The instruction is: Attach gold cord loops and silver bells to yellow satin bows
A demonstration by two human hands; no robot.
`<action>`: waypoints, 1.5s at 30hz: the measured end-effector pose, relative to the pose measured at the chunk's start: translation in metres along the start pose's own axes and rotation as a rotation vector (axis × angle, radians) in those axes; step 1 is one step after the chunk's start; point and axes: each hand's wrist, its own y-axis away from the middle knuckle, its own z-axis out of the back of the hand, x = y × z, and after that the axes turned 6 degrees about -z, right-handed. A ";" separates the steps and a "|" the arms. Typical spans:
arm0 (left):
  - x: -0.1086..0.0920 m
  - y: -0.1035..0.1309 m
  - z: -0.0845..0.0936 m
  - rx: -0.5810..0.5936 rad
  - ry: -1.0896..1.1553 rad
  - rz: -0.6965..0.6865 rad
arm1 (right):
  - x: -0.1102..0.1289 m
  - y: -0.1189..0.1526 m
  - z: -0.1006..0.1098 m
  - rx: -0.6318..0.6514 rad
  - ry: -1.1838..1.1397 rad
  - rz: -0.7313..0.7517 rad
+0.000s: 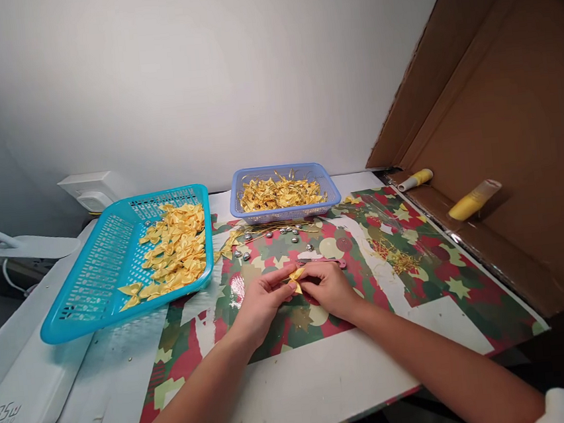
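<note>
A: Which step is in hand?
B: Apparently, two-handed adjustment of one yellow bow (296, 277), held over the patterned sheet (448, 282), right of the teal basket (92, 266); the left hand (265, 304) pinches its left side, the right hand (333, 292) its right
A: Next move?
B: Likely calls for steady left-hand support and fine right-hand fingertip control

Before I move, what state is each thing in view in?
Left hand: pinching the yellow ribbon bow.
Right hand: pinching the same bow.
Yellow ribbon bow: held up between both hands' fingertips.
Teal basket: partly filled with loose bows.
Periwinkle basket: well filled with wired bows.
Silver bells: loose, scattered.
Gold clippings: loosely piled.
Pink tool: lying down, partly hidden.
</note>
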 end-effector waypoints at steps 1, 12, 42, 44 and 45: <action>0.000 0.000 0.000 -0.001 -0.002 0.000 | 0.000 0.000 0.000 -0.001 0.000 -0.001; -0.001 0.001 -0.001 -0.010 -0.018 0.004 | 0.002 0.000 0.001 -0.001 0.022 -0.007; -0.004 0.003 0.002 0.050 0.490 0.048 | 0.011 0.008 0.006 -0.025 0.024 0.248; -0.004 0.004 0.002 0.053 0.494 0.048 | 0.011 0.008 0.006 -0.024 0.027 0.252; -0.005 0.004 0.002 0.052 0.495 0.047 | 0.011 0.008 0.006 -0.022 0.025 0.253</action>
